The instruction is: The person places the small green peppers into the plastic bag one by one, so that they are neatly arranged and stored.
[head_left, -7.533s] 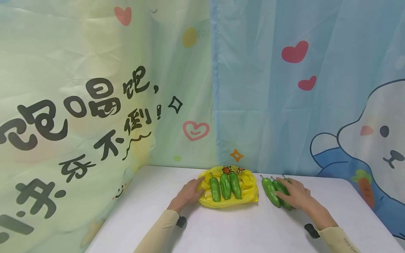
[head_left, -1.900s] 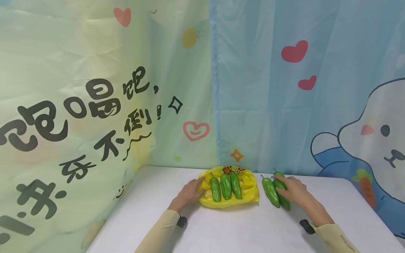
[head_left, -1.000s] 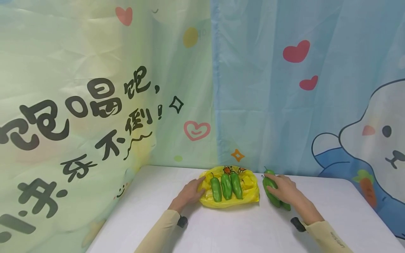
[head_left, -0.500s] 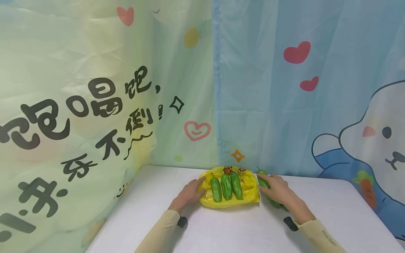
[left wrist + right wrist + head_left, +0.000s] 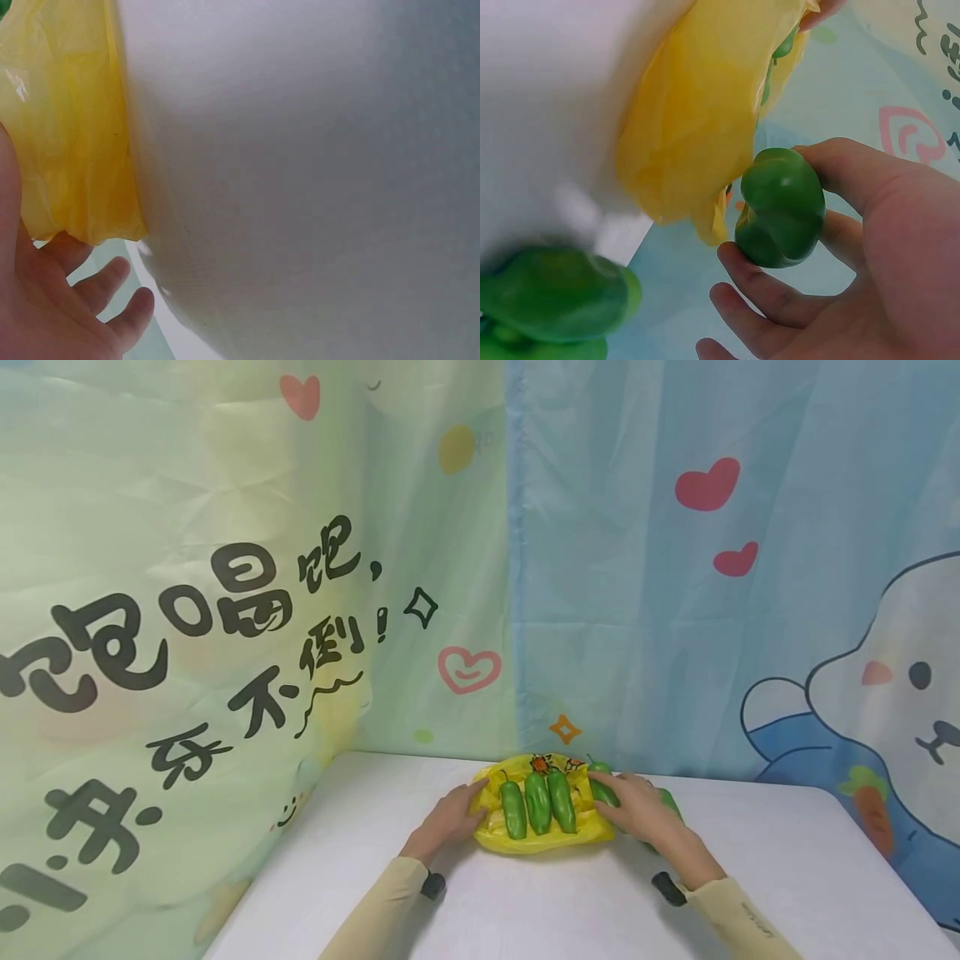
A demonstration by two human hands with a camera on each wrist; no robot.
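Observation:
In the head view, a yellow plastic bag point(image 5: 498, 839) lies opened out with three green peppers point(image 5: 538, 804) side by side on it. My left hand point(image 5: 447, 817) holds the bag's left edge between thumb and fingers; in the left wrist view some fingers stand free of the bag point(image 5: 75, 135). My right hand point(image 5: 643, 810) pinches another green pepper point(image 5: 784, 206) between thumb and fingers, above the table at the bag's right edge. Two more green peppers, one of them a pepper point(image 5: 555, 292) at lower left of the right wrist view, lie on the table, partly hidden by that hand in the head view.
Everything stands on a white table point(image 5: 540, 902). Printed curtains point(image 5: 585, 568) hang behind it and along its left side, close to the bag. A dark wrist device point(image 5: 667, 888) sits below each forearm.
My right hand has picked up the rightmost pepper and carried it left over the two others to the bag's right edge. The left hand has stayed at the bag.

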